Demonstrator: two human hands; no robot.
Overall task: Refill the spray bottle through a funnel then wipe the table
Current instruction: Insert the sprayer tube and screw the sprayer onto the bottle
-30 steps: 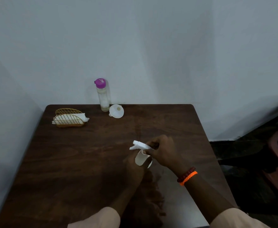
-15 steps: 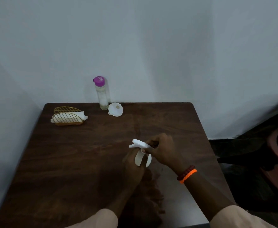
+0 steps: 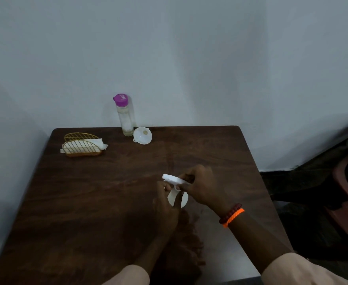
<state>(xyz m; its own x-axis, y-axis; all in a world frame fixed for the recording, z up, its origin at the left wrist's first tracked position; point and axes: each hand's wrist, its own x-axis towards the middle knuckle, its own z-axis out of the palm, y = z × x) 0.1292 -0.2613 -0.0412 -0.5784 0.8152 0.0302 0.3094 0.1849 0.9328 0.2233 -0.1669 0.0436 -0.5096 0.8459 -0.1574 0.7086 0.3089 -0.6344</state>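
A dark brown wooden table point(image 3: 99, 194) is standing against a pale wall. Sitting on its far edge are a clear plastic bottle with a purple cap point(image 3: 125, 118), a white plastic funnel point(image 3: 142, 135) just beside it, and, farther left, a gold wire napkin holder point(image 3: 82, 145) holding white napkins point(image 3: 99, 144).

Table point(image 3: 107, 202) showing dark brown wood grain; spray bottle point(image 3: 175, 194) in the hands showing white, head and body alike; funnel point(image 3: 142, 135) showing translucent white; refill bottle point(image 3: 125, 118) showing clear with a magenta-purple cap; wire napkin holder point(image 3: 82, 146) showing gold, white napkins inside; right wrist wearing an orange braided band point(image 3: 233, 218) beside dark red beads; sleeves showing pale beige; wall showing grey-blue.
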